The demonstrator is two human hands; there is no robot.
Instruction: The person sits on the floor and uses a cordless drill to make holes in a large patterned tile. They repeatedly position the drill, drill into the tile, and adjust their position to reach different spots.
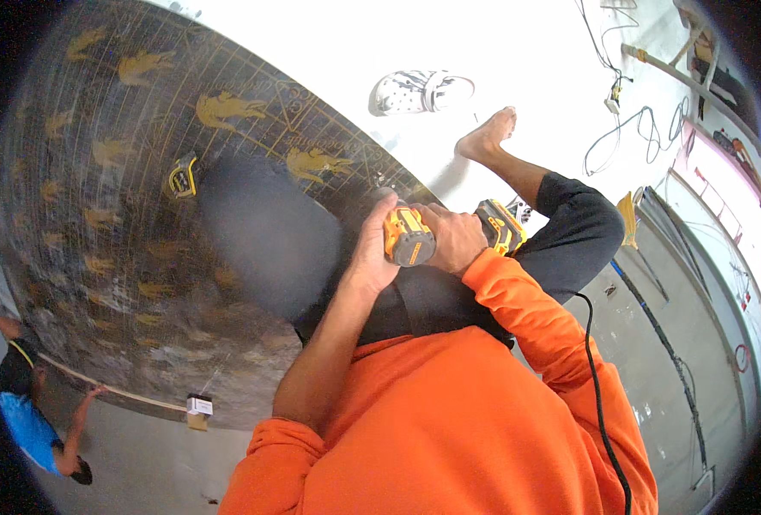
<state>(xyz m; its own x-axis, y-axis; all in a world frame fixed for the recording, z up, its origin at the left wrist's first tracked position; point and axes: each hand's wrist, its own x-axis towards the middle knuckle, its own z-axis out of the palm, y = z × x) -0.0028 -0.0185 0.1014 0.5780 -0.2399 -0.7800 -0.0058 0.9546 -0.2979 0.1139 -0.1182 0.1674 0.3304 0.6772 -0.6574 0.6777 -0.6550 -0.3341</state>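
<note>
Yellow and black, the drill (409,233) is in front of the person's lap, above the edge of the dark, gold-printed board (97,184). The right hand (456,239) is wrapped around its handle; the left hand (375,245) grips the body's side near the front, most of its fingers hidden. Work seems under way, with the drill steadied two-handed, but no finished hole or driven screw can be made out, so how much is done or left cannot be told. The tip is out of sight too, and whether it meets the board is unclear.

The drill's rounded back end faces the wearer; its body's long axis runs away from the chest, nose pointing forward and slightly left. The handle leads off rightward to the battery (501,227).

Left of the bent left knee (269,232), a tape measure (183,176) lies on the board. Beyond, a bare foot (488,136) and a spotted clog (423,93) show against white floor. At lower left, a co-worker's hand (97,390) is at the board's edge.
</note>
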